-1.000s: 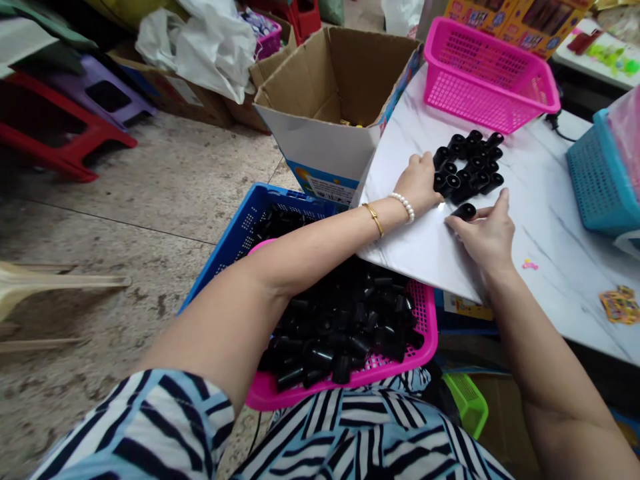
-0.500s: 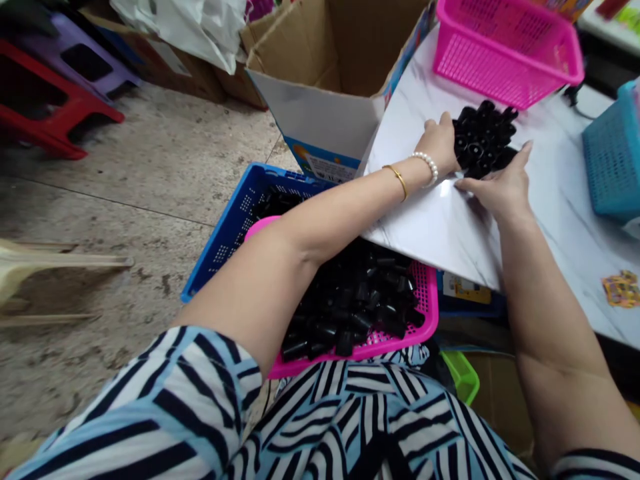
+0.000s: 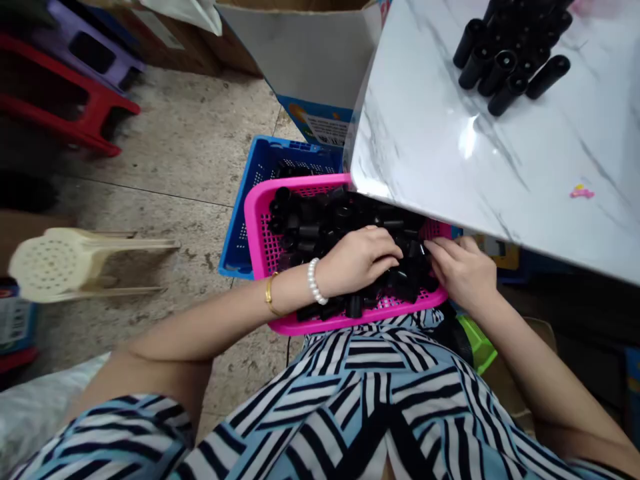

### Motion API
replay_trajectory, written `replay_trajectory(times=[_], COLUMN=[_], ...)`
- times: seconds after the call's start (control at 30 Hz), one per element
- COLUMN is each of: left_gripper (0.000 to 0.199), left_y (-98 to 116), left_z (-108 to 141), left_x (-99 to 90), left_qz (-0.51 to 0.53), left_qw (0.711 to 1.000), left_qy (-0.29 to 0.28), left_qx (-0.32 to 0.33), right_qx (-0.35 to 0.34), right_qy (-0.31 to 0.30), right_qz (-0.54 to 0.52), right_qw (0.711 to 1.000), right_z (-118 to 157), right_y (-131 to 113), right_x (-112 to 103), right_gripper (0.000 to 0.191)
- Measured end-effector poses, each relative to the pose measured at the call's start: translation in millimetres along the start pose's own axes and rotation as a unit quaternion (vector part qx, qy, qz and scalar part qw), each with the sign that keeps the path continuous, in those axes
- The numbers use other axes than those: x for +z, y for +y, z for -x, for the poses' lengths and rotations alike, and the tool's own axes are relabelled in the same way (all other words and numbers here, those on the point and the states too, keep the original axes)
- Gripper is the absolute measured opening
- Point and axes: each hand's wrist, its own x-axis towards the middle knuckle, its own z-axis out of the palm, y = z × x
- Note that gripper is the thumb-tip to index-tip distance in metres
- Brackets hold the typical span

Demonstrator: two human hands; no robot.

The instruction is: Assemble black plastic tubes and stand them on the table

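Note:
A pink basket (image 3: 257,227) full of loose black plastic tubes (image 3: 310,230) sits at my lap, its far right part under the table's edge. Reaching in from the left, my left hand (image 3: 357,260) has its fingers curled round black tubes, palm down. At the basket's right end, my right hand (image 3: 463,270) closes its fingertips on a black tube. The undersides of both hands are hidden, so how many pieces each holds cannot be seen. On the table stands a cluster of upright black tubes (image 3: 505,67), with one leaning at its near side.
A white marbled table (image 3: 440,167) fills the right, with a small pink and yellow bit (image 3: 581,192) on it. A blue crate (image 3: 237,247) lies under the basket, beside a cardboard box (image 3: 305,60). Stools, one cream (image 3: 50,263) and one red (image 3: 100,110), stand left.
Both hands have left the cluster of black tubes on the table and come down into the pink basket. The cluster now stands alone. The view has tilted downward.

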Motion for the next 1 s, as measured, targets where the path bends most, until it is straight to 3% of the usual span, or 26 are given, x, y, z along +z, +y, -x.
replay_trajectory(times=[0.1, 0.27, 0.33, 0.4, 0.5, 0.57, 0.6, 0.73, 0.8, 0.87, 1.0], left_gripper=[0.016, 0.017, 0.019, 0.031, 0.044, 0.037, 0.033, 0.033, 0.034, 0.033, 0.035], left_y=[10.5, 15.2, 16.0, 19.5, 27.6, 30.4, 30.5, 26.7, 26.6, 28.2, 29.7], left_z=[10.9, 28.6, 36.2, 40.9, 41.7, 41.7, 42.9, 58.0, 68.3, 75.8, 78.7], left_x=[12.0, -2.7, -5.9, -2.7, 10.5, 18.9, 21.5, 21.8, 20.2, 20.0, 22.2], left_qz=[-0.013, -0.042, -0.057, -0.036, 0.038, 0.073, 0.077, 0.048, 0.053, 0.057, 0.045], left_qw=[1.000, 0.996, 0.993, 0.992, 0.994, 0.994, 0.994, 0.987, 0.979, 0.975, 0.978], left_qy=[-0.003, 0.073, 0.091, 0.102, 0.094, 0.080, 0.079, 0.104, 0.106, 0.112, 0.132], left_qx=[0.018, -0.018, -0.045, -0.057, -0.030, -0.012, -0.015, -0.114, -0.165, -0.185, -0.158], right_qx=[-0.032, -0.063, -0.042, -0.003, 0.024, 0.024, 0.033, 0.116, 0.120, 0.099, 0.043], right_qy=[-0.088, -0.127, -0.089, -0.041, -0.068, -0.115, -0.120, -0.026, -0.007, -0.031, -0.081], right_qz=[0.092, 0.060, -0.010, -0.144, -0.370, -0.451, -0.462, -0.330, -0.254, -0.216, -0.181], right_qw=[0.991, 0.988, 0.995, 0.989, 0.926, 0.885, 0.878, 0.936, 0.960, 0.971, 0.979], right_z=[-27.2, -46.3, -38.9, -27.9, -12.7, -4.5, -0.5, 17.2, 24.2, 26.9, 18.3], right_y=[5.9, 18.3, 17.3, 8.0, -16.1, -28.3, -30.7, -17.9, -9.6, -7.5, -17.4], right_x=[14.9, 18.0, 8.1, -6.4, -24.7, -26.8, -24.6, -6.3, 1.8, 7.1, 9.8], right_gripper=[0.038, 0.029, 0.033, 0.044, 0.047, 0.043, 0.041, 0.026, 0.022, 0.031, 0.045])
